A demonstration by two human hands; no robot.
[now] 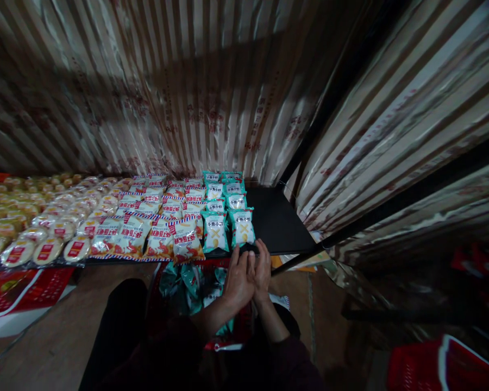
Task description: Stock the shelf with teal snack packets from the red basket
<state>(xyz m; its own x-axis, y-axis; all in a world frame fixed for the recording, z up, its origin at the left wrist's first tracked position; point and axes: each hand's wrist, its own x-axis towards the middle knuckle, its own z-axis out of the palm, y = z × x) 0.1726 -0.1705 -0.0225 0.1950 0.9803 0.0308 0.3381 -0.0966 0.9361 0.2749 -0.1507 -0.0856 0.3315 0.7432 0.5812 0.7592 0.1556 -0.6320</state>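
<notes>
My left hand (238,279) and my right hand (262,272) are side by side at the front edge of the black shelf (275,220), touching or overlapping. Their fingers stretch forward, and I see nothing held in them. Just beyond the fingertips stands a teal-and-white snack bag (243,227), with another teal-and-white bag (215,231) to its left. More of the same bags line up behind these two, in two columns. Below my hands, a red basket (228,343) between my legs holds several loose teal bags (191,282), partly hidden by my left forearm.
Left of the teal bags are rows of red-and-white snack bags (132,234), then round wrapped cakes (49,251). A striped curtain (204,81) hangs behind the shelf. Dark metal bars (362,217) cross at right. Red baskets (415,366) stand at lower right and lower left.
</notes>
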